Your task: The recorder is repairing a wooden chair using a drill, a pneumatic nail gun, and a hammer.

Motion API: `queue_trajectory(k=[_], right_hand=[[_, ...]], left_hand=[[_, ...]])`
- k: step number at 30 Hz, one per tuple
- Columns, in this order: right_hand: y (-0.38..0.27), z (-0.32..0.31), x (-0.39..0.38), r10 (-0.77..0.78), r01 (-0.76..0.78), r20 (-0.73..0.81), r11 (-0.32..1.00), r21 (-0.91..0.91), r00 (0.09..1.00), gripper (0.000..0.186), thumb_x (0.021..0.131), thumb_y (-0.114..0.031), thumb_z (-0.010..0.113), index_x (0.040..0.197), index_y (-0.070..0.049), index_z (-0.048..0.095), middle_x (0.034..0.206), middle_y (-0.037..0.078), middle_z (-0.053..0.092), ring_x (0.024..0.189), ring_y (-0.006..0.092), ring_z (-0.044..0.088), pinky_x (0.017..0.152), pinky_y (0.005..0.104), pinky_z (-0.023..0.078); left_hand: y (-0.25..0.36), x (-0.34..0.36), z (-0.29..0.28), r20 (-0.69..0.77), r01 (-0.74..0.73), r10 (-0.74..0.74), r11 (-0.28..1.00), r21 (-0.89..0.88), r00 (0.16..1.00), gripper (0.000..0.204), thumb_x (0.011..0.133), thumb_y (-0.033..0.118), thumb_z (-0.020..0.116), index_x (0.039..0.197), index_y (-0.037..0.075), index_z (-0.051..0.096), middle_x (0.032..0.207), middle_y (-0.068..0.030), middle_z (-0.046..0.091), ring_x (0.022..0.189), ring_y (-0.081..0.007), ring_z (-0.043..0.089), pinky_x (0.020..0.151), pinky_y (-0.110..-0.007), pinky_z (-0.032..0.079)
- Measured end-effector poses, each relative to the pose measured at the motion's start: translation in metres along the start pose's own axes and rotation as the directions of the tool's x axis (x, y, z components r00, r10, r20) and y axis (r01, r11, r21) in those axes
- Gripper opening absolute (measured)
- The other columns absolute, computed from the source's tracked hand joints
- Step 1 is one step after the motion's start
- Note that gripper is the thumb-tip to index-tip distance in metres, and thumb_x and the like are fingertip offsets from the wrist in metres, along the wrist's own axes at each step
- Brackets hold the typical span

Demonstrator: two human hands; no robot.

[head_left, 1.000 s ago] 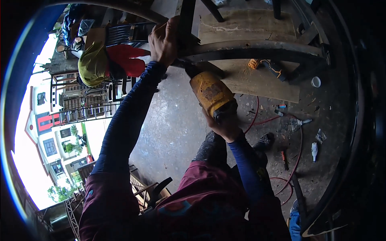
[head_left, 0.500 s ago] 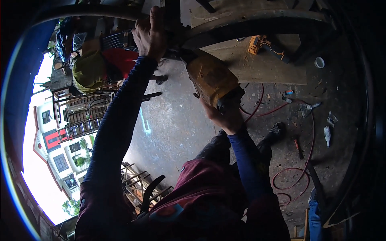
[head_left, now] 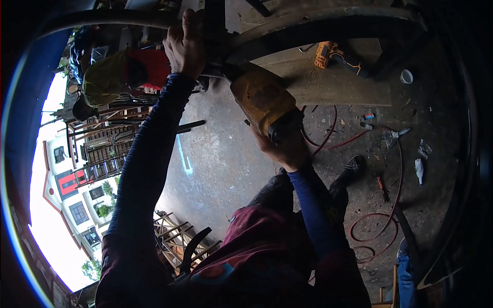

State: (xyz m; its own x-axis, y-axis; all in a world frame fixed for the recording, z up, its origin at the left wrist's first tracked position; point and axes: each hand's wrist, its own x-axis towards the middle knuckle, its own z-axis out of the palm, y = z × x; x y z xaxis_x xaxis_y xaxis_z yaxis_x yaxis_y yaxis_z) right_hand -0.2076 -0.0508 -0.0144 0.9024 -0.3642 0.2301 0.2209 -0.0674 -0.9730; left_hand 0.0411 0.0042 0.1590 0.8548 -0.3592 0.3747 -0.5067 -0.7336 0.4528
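Observation:
My left hand point(head_left: 186, 51) is closed around a dark part of a curved frame point(head_left: 318, 20), its thumb pointing up. In my right hand point(head_left: 285, 149) is a worn yellow nail gun point(head_left: 262, 97) with a black end cap. The fingers wrap under its body and are partly hidden. Its narrow nose reaches up and left to the frame, close beside my left hand. Deep shadow there hides whether the nose touches. A red hose point(head_left: 328, 143) runs over the floor from near my right hand.
A yellow and black cordless drill point(head_left: 331, 57) lies on a wooden board point(head_left: 308, 87) at the far right. A white cup point(head_left: 406, 76), a white bottle point(head_left: 419, 171) and a red-handled tool point(head_left: 381, 188) lie on the floor. Another person point(head_left: 110, 77) bends at far left, near wooden racks.
The nail gun and my hands have shifted slightly left in the picture, with both holds the same. The other person at far left has moved a little left and lower.

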Motion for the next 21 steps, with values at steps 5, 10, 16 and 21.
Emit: queue_trajectory(k=[5,10,16,21], right_hand=[[0.009,0.015,-0.004,-0.07,0.071,0.011,0.992,-0.103,0.998,0.085,0.064,-0.024,0.084,0.13,0.002,0.036,0.116,0.018,0.042,0.105,0.0307,0.047,0.087,0.0415,0.046],[-0.024,-0.005,0.006,0.032,-0.031,-0.05,0.999,0.02,0.998,0.067,0.079,-0.018,0.082,0.135,0.0,0.05,0.126,0.017,0.063,0.115,0.0288,0.065,0.095,0.0383,0.055],[-0.055,-0.015,0.011,0.042,-0.04,-0.049,0.998,0.038,0.998,0.078,0.07,-0.024,0.084,0.132,0.002,0.045,0.12,0.02,0.053,0.108,0.0327,0.056,0.092,0.0422,0.05],[-0.07,-0.022,0.026,0.246,-0.25,0.064,0.966,0.065,0.967,0.073,0.077,-0.028,0.081,0.134,0.004,0.048,0.123,0.023,0.059,0.115,0.0357,0.06,0.096,0.044,0.052]], left_hand=[[-0.01,0.001,-0.004,-0.003,-0.128,0.128,0.989,0.068,0.992,0.056,0.11,0.043,0.03,0.124,0.008,0.071,0.119,-0.0124,0.073,0.102,-0.0191,0.07,0.097,-0.032,0.05],[-0.012,0.001,-0.008,0.002,-0.153,0.155,0.968,0.201,0.988,0.042,0.111,0.024,0.034,0.122,0.006,0.07,0.115,-0.0128,0.074,0.085,-0.0223,0.072,0.08,-0.031,0.057],[-0.006,-0.003,-0.006,-0.015,-0.172,0.179,0.963,0.207,0.984,0.035,0.109,0.017,0.039,0.12,0.006,0.07,0.11,-0.0119,0.075,0.078,-0.0235,0.07,0.075,-0.033,0.057],[-0.025,-0.001,-0.002,-0.063,-0.302,0.336,0.904,0.303,0.94,0.037,0.107,0.027,0.042,0.121,0.009,0.071,0.11,-0.0149,0.074,0.087,-0.0281,0.07,0.079,-0.039,0.056]])
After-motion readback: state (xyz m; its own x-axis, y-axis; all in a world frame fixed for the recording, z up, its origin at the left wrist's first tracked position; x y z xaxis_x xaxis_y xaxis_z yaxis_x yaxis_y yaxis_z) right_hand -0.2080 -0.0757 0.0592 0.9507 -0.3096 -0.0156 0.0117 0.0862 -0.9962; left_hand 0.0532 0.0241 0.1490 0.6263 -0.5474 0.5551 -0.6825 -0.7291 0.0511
